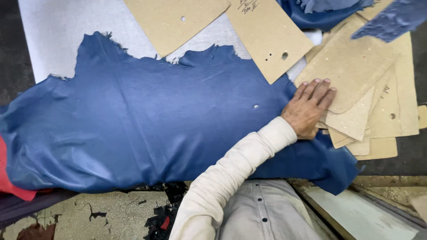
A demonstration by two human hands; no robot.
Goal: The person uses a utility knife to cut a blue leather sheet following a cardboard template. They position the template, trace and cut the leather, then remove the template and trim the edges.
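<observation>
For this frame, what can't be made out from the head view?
- Second hand: not in view. Only one hand shows, resting on the cardboard templates; which hand it is stays unclear.
- Blue leather hide: cut off at the left edge, near side hidden by the sleeve.
- Lower templates: covered by those stacked above.
- Red piece: mostly outside the frame.

Blue hide (147,120) (perhaps leather) cut off left

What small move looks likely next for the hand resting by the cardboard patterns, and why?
Probably the hand slides one cardboard pattern from the stack leftward onto the blue leather. Its fingers already lie flat on the edge of the top piece, the hide is spread open beside it, and no pattern sits fully on it yet. Which hand it is cannot be told.
</observation>
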